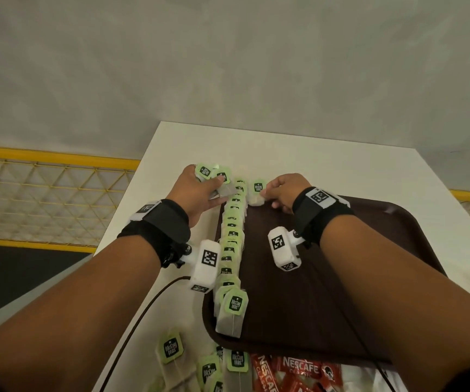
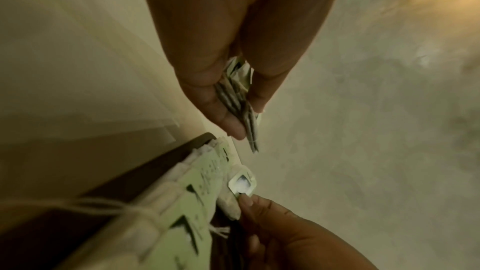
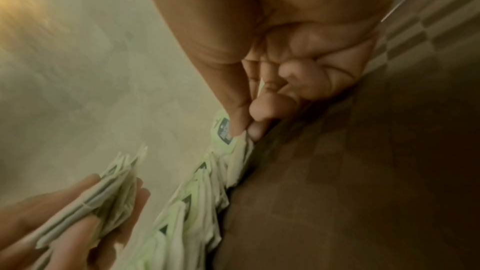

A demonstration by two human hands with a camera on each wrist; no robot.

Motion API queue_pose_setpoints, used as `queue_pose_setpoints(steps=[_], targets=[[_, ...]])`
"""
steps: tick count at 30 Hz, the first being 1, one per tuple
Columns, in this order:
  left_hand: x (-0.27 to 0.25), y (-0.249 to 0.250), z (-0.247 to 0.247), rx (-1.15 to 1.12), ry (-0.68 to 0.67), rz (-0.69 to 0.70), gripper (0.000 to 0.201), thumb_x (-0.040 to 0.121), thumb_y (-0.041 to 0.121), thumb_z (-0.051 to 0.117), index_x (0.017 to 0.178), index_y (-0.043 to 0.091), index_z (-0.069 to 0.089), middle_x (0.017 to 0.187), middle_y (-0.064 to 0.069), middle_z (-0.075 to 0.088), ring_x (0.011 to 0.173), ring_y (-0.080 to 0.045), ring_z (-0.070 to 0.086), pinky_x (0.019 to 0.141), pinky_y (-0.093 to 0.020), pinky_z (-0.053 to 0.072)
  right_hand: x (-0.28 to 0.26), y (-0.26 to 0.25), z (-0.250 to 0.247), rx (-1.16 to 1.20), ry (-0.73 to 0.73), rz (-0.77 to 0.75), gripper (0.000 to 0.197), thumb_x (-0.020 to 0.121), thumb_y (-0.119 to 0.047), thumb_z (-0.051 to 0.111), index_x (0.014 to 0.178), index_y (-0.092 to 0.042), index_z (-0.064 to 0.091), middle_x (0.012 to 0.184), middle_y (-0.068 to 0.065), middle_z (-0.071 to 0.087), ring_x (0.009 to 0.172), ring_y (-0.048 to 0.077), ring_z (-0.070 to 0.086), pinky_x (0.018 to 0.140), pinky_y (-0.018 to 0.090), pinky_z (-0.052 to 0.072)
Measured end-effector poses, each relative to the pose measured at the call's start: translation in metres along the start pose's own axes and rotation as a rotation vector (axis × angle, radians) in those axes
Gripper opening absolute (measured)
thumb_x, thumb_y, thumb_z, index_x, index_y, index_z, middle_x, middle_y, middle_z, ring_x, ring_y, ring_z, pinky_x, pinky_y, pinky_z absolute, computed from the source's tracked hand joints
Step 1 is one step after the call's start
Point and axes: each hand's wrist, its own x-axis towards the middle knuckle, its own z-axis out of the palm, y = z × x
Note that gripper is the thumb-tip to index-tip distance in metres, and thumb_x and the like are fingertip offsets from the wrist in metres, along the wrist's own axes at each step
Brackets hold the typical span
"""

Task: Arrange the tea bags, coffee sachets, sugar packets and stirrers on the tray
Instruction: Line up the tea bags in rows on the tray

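A dark brown tray [image 1: 327,278] lies on the white table [image 1: 299,157]. Along its left edge runs a row of several green-tagged tea bags [image 1: 232,244], standing overlapped. My left hand [image 1: 200,190] is beyond the tray's far left corner and grips a small stack of tea bags [image 2: 240,100] between thumb and fingers. My right hand [image 1: 282,190] pinches one tea bag [image 1: 258,190] at the far end of the row, thumb and forefinger on its green tag [image 3: 223,130]. Loose tea bags [image 1: 171,349] and red coffee sachets [image 1: 293,374] lie near the table's front edge.
A dark cable [image 1: 143,315] runs from my left wrist across the table's front left. A yellow mesh railing [image 1: 44,193] stands to the left of the table. The tray's middle and right side are bare brown surface.
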Motion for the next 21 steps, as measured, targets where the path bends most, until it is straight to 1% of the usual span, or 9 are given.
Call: queue_pose_setpoints(steps=[3, 5, 7, 10, 12, 14, 16, 19, 21], targets=[[-0.002, 0.000, -0.003, 0.016, -0.017, -0.006, 0.020, 0.096, 0.003, 0.059, 0.112, 0.008, 0.048, 0.120, -0.016, 0.063, 0.100, -0.027, 0.069, 0.074, -0.035, 0.062, 0.004, -0.009, 0.003, -0.071, 0.021, 0.033, 0.017, 0.085, -0.019, 0.074, 0.076, -0.015, 0.059, 0.066, 0.001, 0.060, 0.052, 0.012, 0.053, 0.047, 0.023, 0.037], [-0.004, 0.000, -0.003, 0.008, -0.030, -0.017, 0.016, 0.096, 0.003, 0.059, 0.106, 0.010, 0.049, 0.114, -0.014, 0.064, 0.097, -0.025, 0.070, 0.077, -0.038, 0.062, 0.006, -0.008, 0.003, -0.138, 0.038, 0.024, 0.021, 0.086, -0.022, 0.072, 0.072, -0.017, 0.057, 0.067, 0.002, 0.060, 0.055, 0.013, 0.055, 0.050, 0.023, 0.040], [-0.005, 0.000, -0.003, -0.013, -0.046, -0.036, 0.019, 0.096, 0.003, 0.059, 0.109, 0.009, 0.047, 0.111, -0.012, 0.064, 0.093, -0.025, 0.071, 0.078, -0.039, 0.061, 0.009, -0.007, 0.003, -0.153, 0.031, 0.003, 0.020, 0.086, -0.024, 0.071, 0.073, -0.019, 0.057, 0.072, 0.002, 0.063, 0.058, 0.013, 0.059, 0.051, 0.021, 0.047], [-0.005, -0.001, -0.001, -0.038, -0.082, -0.072, 0.021, 0.095, 0.000, 0.057, 0.112, 0.007, 0.046, 0.111, -0.015, 0.062, 0.095, -0.029, 0.071, 0.077, -0.039, 0.062, 0.011, -0.005, 0.005, -0.257, 0.024, 0.010, 0.022, 0.087, -0.027, 0.069, 0.071, -0.016, 0.059, 0.084, 0.008, 0.072, 0.066, 0.018, 0.062, 0.068, 0.027, 0.051], [-0.005, -0.002, 0.001, -0.047, -0.101, -0.088, 0.022, 0.094, -0.004, 0.055, 0.112, 0.006, 0.047, 0.114, -0.018, 0.062, 0.100, -0.032, 0.070, 0.078, -0.038, 0.062, 0.009, -0.007, 0.004, -0.289, 0.073, -0.050, 0.025, 0.087, -0.032, 0.068, 0.078, -0.009, 0.064, 0.090, 0.012, 0.072, 0.073, 0.023, 0.066, 0.073, 0.030, 0.054], [-0.004, -0.003, 0.003, -0.017, -0.109, -0.079, 0.025, 0.093, -0.006, 0.055, 0.115, 0.005, 0.049, 0.119, -0.020, 0.063, 0.104, -0.034, 0.069, 0.078, -0.038, 0.061, 0.001, -0.011, 0.002, -0.299, 0.128, -0.179, 0.037, 0.090, -0.037, 0.063, 0.090, 0.000, 0.068, 0.092, 0.015, 0.072, 0.083, 0.029, 0.067, 0.081, 0.036, 0.055], [-0.003, -0.004, 0.005, 0.006, -0.106, -0.056, 0.031, 0.092, -0.008, 0.056, 0.120, 0.001, 0.050, 0.123, -0.022, 0.064, 0.105, -0.034, 0.069, 0.080, -0.041, 0.061, -0.013, -0.016, -0.001, -0.170, 0.050, -0.263, 0.041, 0.093, -0.040, 0.060, 0.094, 0.000, 0.069, 0.087, 0.009, 0.072, 0.079, 0.024, 0.066, 0.077, 0.034, 0.052], [-0.001, -0.005, 0.009, 0.022, -0.090, -0.023, 0.037, 0.090, -0.009, 0.059, 0.126, -0.005, 0.047, 0.124, -0.025, 0.063, 0.107, -0.036, 0.068, 0.084, -0.044, 0.060, -0.031, -0.019, 0.000, -0.054, -0.147, -0.237, 0.030, 0.086, -0.041, 0.068, 0.092, -0.012, 0.070, 0.088, 0.005, 0.072, 0.074, 0.012, 0.061, 0.065, 0.024, 0.048], [-0.001, -0.007, 0.012, 0.033, -0.097, -0.015, 0.040, 0.090, -0.008, 0.060, 0.127, -0.008, 0.046, 0.125, -0.027, 0.062, 0.109, -0.037, 0.066, 0.085, -0.043, 0.059, -0.033, -0.016, 0.001, -0.041, -0.151, -0.246, 0.021, 0.083, -0.033, 0.074, 0.091, -0.014, 0.070, 0.089, 0.007, 0.072, 0.074, 0.011, 0.062, 0.064, 0.024, 0.048]])
